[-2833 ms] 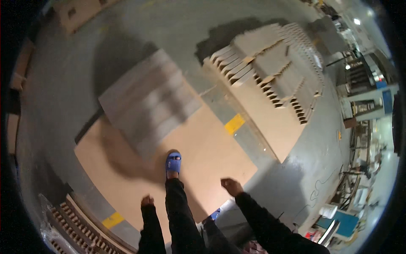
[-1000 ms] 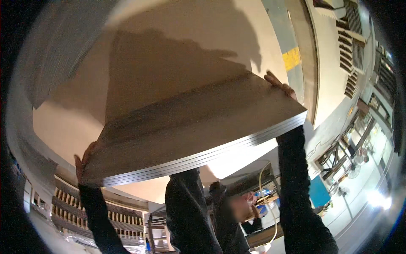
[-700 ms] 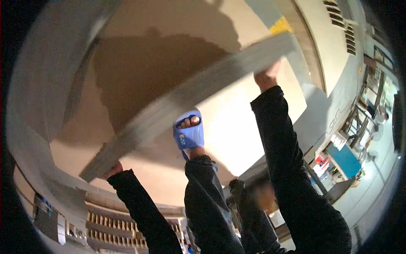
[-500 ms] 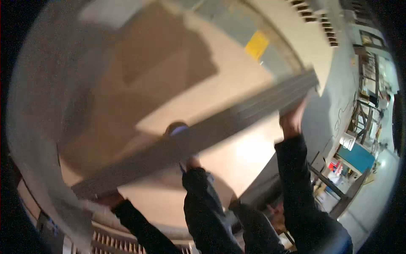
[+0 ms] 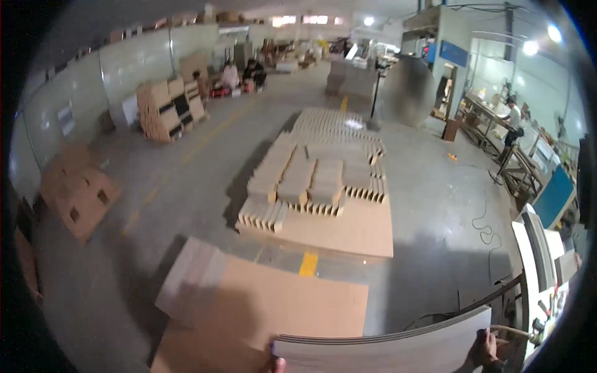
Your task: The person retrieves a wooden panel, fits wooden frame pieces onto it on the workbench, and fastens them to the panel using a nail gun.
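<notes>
A stack of flat grey-brown cardboard sheets runs along the lower edge of the view, its layered edge facing up. My left hand grips its left end; only the fingertips show. At the stack's right end my right hand holds the corner. Below and beyond the stack a large brown cardboard sheet lies flat on the grey floor, with another low pile of grey sheets on its far left corner.
Ahead, many short bundles of cardboard cover a second floor sheet. Cardboard boxes and a taller stack stand at the left. A machine and a cable lie right. A person works at a bench; others sit far back.
The view has swung up from looking down at my legs and the floor sheet to looking across the hall. The held stack now sits level at the lower edge.
</notes>
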The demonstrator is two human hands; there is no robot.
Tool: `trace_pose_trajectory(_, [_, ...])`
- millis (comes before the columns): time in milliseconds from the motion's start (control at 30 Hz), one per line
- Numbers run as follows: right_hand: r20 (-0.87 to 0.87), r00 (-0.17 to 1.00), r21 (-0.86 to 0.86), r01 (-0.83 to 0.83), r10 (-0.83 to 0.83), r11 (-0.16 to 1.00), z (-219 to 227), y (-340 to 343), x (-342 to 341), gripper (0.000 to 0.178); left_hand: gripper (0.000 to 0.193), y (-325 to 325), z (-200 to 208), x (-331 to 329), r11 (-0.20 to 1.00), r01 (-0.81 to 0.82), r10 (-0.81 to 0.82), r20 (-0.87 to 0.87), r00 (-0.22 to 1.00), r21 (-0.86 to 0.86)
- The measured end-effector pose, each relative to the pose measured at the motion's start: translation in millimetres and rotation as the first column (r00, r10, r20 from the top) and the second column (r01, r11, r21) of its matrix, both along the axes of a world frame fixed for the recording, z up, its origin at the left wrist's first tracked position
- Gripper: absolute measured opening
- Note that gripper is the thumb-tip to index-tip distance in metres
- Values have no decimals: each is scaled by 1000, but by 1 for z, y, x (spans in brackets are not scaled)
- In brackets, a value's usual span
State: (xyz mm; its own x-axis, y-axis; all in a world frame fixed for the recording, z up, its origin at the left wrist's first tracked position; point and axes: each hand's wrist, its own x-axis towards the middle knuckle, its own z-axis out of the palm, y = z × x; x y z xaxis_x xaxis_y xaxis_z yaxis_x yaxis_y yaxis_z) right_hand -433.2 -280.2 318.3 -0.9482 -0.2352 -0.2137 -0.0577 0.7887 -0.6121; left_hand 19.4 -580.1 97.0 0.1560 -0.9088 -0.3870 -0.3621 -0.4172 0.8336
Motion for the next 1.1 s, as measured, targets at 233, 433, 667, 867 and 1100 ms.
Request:
trace_pose_trajectory(233, [32, 965, -76, 261, -260, 962, 50, 66, 89, 56, 64, -35, 124, -45, 860, 511, -506, 155, 848, 14])
trace_pose_trajectory(433, [160, 776, -310, 627, -611, 715, 11, 158, 140, 52, 64, -34, 168, -172, 518, 849, -830, 303, 469, 105])
trace_pose_trajectory(667, [-288, 569, -178, 759, -770, 627, -25, 337, 193, 53, 72, 30, 134, -396, 90, 981, -940, 312, 141, -171])
trace_pose_trajectory(867, [-105, 20, -254, 966, -994, 47, -67, 398, 279, 73, 59, 292, 185, -552, -488, 701, -818, -6, -574, -521])
trace_pose_trajectory(1100, [-95, -332, -391, 879, -938, -271, -53, 407, 284, 66, 47, 445, 207, -608, -642, 482, -674, 139, -726, -597])
